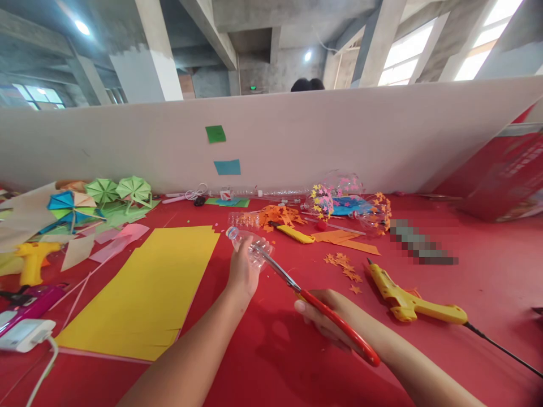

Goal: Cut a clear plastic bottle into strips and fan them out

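My left hand [245, 265] is closed around a clear plastic bottle [261, 252], its capped neck pointing to the far left. In my right hand [328, 319] is a pair of scissors [335, 322] with red handles. Their metal blades reach up to the bottle's side beside my left fingers; whether they have cut into it I cannot tell. Just beyond the bottle lie another piece of clear plastic [244, 219] and a pile of orange paper scraps [282, 216]. A yellow utility knife [297, 234] rests nearby.
Yellow paper sheets [148, 282] lie at the left, near a white charger [27, 334] with its cable. Orange stars [344, 267] and a yellow glue gun [418, 302] with a cord are on the right. Star-decorated plastic [320, 200] and folded paper umbrellas [102, 195] stand towards the white partition [271, 141].
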The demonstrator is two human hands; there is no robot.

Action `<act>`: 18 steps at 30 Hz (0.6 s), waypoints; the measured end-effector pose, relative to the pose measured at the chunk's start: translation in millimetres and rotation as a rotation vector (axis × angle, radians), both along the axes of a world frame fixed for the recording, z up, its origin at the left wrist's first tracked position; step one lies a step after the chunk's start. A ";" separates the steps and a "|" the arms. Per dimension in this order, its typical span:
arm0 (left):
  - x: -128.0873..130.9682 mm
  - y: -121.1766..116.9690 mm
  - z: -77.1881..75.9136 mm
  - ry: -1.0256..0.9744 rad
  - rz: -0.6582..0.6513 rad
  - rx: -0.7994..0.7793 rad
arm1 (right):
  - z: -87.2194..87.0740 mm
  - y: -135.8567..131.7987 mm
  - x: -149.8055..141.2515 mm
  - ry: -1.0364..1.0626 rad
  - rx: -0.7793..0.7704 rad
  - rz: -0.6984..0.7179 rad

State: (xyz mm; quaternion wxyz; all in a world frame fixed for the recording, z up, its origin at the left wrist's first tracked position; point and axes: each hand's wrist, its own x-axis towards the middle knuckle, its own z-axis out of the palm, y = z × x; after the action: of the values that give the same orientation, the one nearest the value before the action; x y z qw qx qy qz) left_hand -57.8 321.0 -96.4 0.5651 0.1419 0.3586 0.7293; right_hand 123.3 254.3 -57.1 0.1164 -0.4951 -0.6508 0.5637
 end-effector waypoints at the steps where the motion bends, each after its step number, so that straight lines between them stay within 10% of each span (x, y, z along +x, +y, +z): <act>1: -0.1 0.1 0.0 0.000 0.003 0.002 | -0.3 -0.2 0.0 0.006 -0.002 -0.002; 18: -2.7 0.2 0.1 0.061 0.010 0.011 | -4.8 -0.9 -5.6 -0.062 0.047 -0.008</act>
State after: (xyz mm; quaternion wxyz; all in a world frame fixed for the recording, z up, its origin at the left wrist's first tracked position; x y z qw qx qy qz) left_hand -60.5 321.2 -96.4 0.5494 0.1653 0.3724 0.7295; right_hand 117.7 253.4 -61.9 0.1100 -0.5122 -0.6650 0.5323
